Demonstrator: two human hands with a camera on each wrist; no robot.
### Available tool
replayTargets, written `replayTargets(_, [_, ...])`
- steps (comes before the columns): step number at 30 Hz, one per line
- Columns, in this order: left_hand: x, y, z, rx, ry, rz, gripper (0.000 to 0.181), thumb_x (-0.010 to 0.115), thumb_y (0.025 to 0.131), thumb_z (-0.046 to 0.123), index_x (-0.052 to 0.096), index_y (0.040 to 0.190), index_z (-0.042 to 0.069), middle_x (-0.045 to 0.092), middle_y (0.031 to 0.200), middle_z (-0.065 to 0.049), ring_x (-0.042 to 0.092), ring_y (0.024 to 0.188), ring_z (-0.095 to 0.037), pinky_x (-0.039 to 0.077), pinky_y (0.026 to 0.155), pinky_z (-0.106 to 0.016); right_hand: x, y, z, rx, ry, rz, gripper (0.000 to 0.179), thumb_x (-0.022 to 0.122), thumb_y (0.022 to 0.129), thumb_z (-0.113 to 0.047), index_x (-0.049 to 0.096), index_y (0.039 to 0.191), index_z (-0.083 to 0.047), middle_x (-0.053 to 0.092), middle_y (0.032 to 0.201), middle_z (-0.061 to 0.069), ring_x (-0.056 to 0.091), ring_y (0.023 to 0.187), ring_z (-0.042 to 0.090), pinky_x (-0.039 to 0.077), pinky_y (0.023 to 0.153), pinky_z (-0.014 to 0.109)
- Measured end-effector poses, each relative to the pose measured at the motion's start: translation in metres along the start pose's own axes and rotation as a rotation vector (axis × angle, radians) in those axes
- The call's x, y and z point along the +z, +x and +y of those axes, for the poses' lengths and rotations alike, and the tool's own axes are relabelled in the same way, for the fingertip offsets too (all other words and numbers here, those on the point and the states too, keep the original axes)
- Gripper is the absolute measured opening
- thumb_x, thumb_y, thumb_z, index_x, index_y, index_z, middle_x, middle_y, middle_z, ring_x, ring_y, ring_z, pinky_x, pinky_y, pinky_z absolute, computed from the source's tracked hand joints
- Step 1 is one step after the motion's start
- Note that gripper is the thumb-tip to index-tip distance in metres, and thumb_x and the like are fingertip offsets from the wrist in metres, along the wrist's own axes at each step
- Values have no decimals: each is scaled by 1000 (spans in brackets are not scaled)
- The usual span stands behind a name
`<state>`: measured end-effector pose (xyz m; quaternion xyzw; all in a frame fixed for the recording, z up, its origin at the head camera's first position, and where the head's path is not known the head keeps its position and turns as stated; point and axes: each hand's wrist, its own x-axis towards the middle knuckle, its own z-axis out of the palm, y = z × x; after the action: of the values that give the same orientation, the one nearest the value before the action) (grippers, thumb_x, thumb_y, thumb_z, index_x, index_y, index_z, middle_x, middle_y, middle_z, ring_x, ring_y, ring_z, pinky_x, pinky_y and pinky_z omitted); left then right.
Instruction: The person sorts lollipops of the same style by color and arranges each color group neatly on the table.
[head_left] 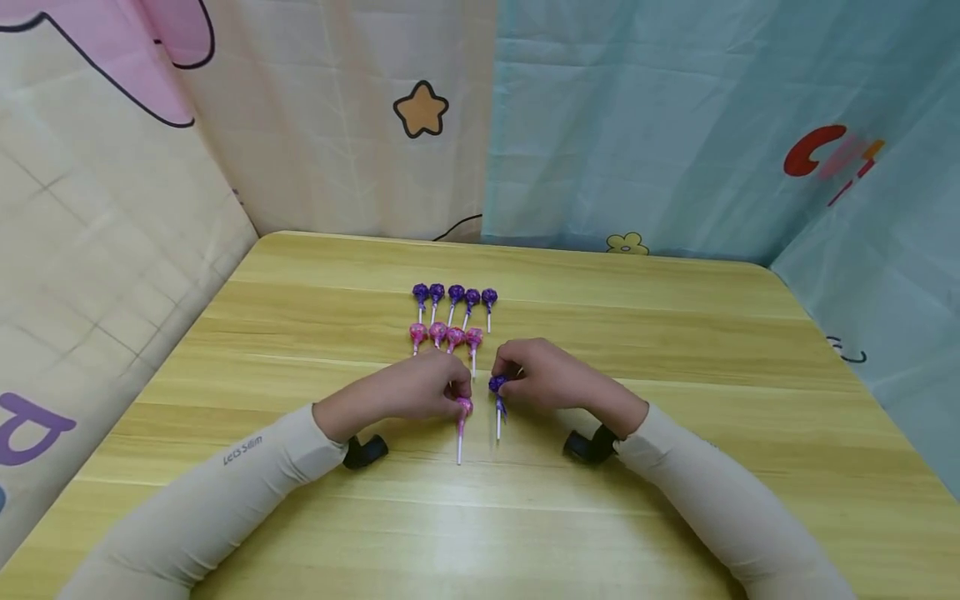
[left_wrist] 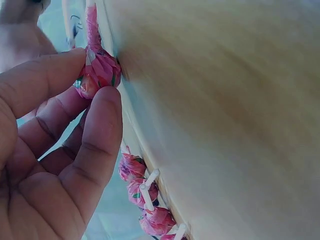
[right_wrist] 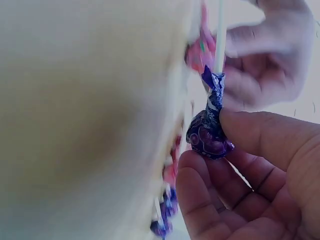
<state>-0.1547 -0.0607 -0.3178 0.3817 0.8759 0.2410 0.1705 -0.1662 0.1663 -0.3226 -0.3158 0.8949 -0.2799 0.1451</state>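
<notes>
My left hand (head_left: 423,387) pinches a pink-wrapped lollipop (left_wrist: 100,75) by its head between thumb and fingers, its white stick pointing toward me. Beside it, my right hand (head_left: 546,375) pinches a purple-wrapped lollipop (right_wrist: 210,135) by the head, stick also toward me. Beyond the hands lies a row of several pink lollipops (head_left: 438,332), their sticks partly hidden by the left hand. Farther back is a row of several purple lollipops (head_left: 456,293), heads away from me.
The lollipops lie on a wood-grain table (head_left: 675,350) with rounded far corners. Printed curtains (head_left: 637,125) hang behind and along both sides. A dark wrist mount (head_left: 366,452) sits under the left wrist, another dark mount (head_left: 588,446) under the right.
</notes>
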Motion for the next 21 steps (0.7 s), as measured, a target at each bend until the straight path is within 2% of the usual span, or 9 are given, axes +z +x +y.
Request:
replayTargets(4, [1, 0, -2, -4, 2, 6, 13, 76, 86, 10, 69, 77, 16, 60, 75, 9, 53, 69, -9, 47, 65, -26, -15, 10, 10, 16, 15, 40, 7, 71, 91, -7, 65, 93, -12, 67, 93, -3, 62, 86, 13, 51, 78, 34])
replayTargets(14, [2, -2, -1, 3, 18, 18, 14, 74, 87, 9, 69, 76, 15, 59, 73, 9, 50, 67, -8, 44, 62, -24, -48, 53, 41, 145, 106, 125, 11, 68, 93, -7, 63, 103, -6, 67, 99, 6, 60, 91, 21, 49, 80, 38])
replayTargets(21, [2, -3, 3, 2, 21, 30, 14, 74, 86, 8, 68, 76, 15, 58, 72, 9, 49, 66, -9, 42, 61, -24, -62, 79, 64, 171, 135, 107, 13, 65, 94, -3, 61, 107, -2, 64, 106, 12, 57, 94, 24, 47, 83, 38])
